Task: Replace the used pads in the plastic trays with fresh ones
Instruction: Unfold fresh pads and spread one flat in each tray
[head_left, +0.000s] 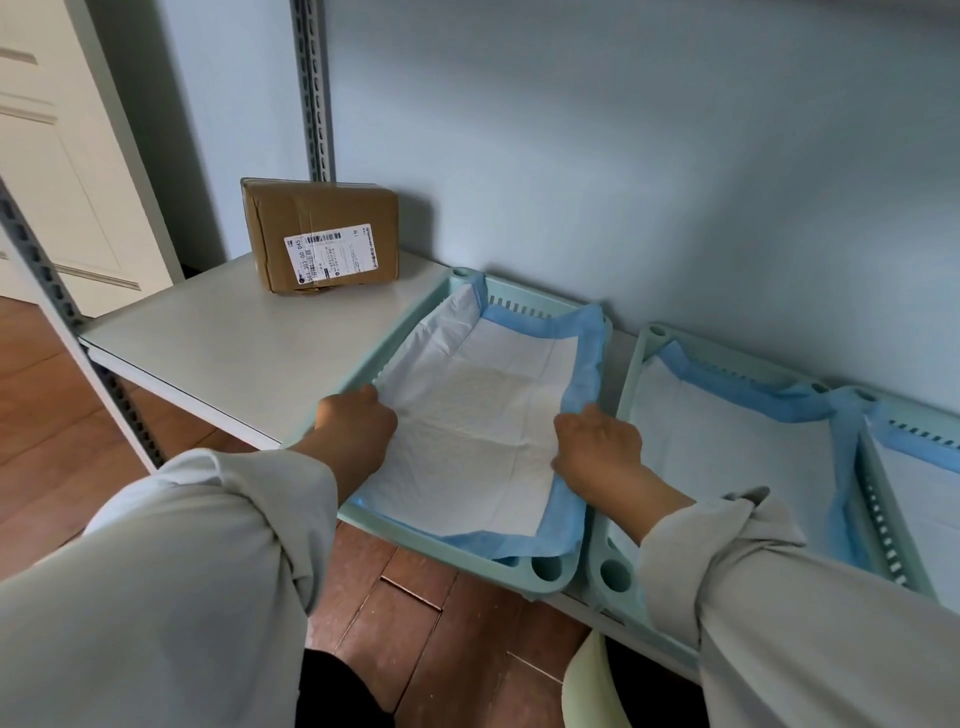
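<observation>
Both hands press pad into tray.

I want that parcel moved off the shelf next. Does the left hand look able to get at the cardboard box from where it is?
Probably yes. The left hand is at the left edge of the pad, and only bare shelf lies between it and the cardboard box. It would have to let go of the pad first.

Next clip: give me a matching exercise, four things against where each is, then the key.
Things:
1. cardboard box
2. left hand
3. right hand
4. second tray

Places:
a. on the pad's blue right edge
b. back left of the shelf
c. right of the tray being handled
d. on the pad's white left edge

Pairs: 1-b, 2-d, 3-a, 4-c
</observation>
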